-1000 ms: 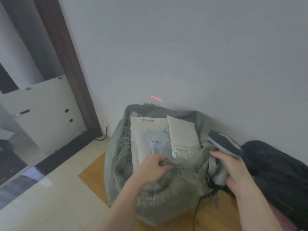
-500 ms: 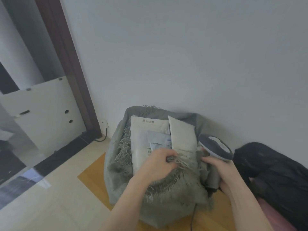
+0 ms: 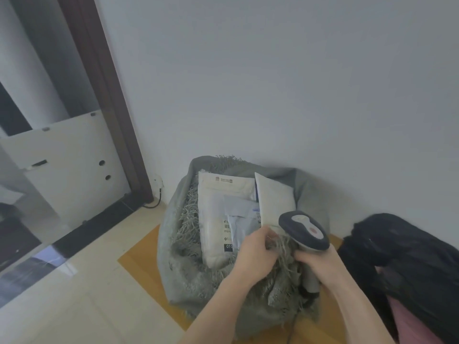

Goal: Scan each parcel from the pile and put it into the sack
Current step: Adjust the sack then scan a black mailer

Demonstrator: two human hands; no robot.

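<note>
Against the white wall, grey woven sack [image 3: 198,274] stands on floor, mouth open, parcels inside.
Black bag [image 3: 402,256] just right of sack. Large white parcel [image 3: 216,207] upright in sack, left; smaller white parcel [image 3: 273,197] leans at right; pale blue mailer [image 3: 242,214] in front between them. Left hand [image 3: 257,252] fingers curled, gripping frayed sack rim. Right hand [image 3: 320,266] wrapped round handle of barcode scanner [image 3: 304,230], scanner head over the sack's right edge.
</note>
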